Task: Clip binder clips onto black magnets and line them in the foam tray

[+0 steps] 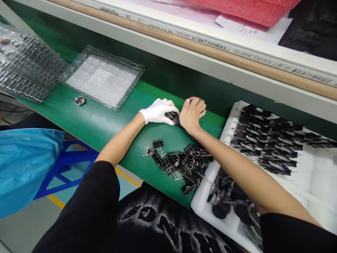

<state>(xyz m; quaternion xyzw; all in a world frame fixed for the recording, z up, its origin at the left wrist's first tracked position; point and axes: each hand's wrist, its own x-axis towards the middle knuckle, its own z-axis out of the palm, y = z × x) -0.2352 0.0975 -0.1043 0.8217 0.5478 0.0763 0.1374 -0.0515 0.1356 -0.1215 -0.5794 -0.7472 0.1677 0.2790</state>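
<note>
My left hand [159, 111], in a white glove, grips a black binder clip [174, 117] between thumb and fingers above the green bench. Bare and close against the clip's right side is my right hand [192, 114]. Its fingers are curled, and what lies inside them is hidden. Nearer to my body, a loose pile of black binder clips [172, 163] with silver wire handles lies on the bench, below both hands.
To the right, a white foam tray [204, 191] holds rows of clipped black pieces [265, 137] and loose round dark parts [221, 211]. A clear plastic tray [102, 79], a small round part [79, 101] and stacked clear trays [28, 66] are left. A shelf edge [168, 38] overhangs the back.
</note>
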